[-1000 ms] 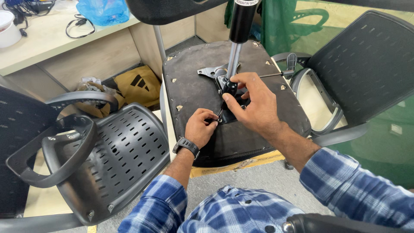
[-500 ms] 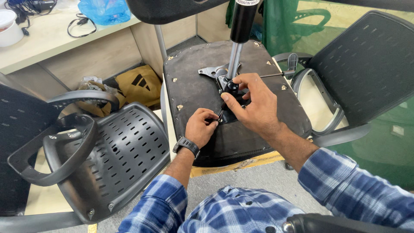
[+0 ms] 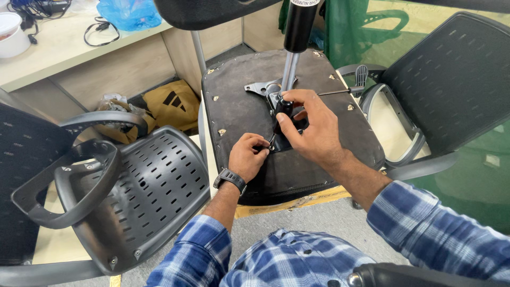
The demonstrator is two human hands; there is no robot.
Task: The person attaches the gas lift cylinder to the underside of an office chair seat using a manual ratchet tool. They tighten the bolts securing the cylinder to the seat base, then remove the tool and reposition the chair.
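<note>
An upturned chair seat (image 3: 239, 101) with a dark fabric underside lies in front of me, its metal mechanism plate (image 3: 264, 87) and gas cylinder (image 3: 293, 42) sticking up. My right hand (image 3: 311, 127) grips a black-handled tool (image 3: 282, 109) whose shaft reaches down to the plate's near edge. My left hand (image 3: 247, 155), with a black watch on the wrist, pinches a small fastener at the tool's tip, at the plate's near corner. A lever with a black paddle (image 3: 359, 75) juts out to the right.
A black perforated plastic chair shell with armrest (image 3: 133, 186) stands at my left. A black mesh chair back with grey armrest (image 3: 446, 85) stands at right. A desk (image 3: 64, 48) with cables and a blue bag is at the far left, a tan bag (image 3: 172, 103) below it.
My right hand has shifted slightly on the tool handle. My left hand stays at the same spot.
</note>
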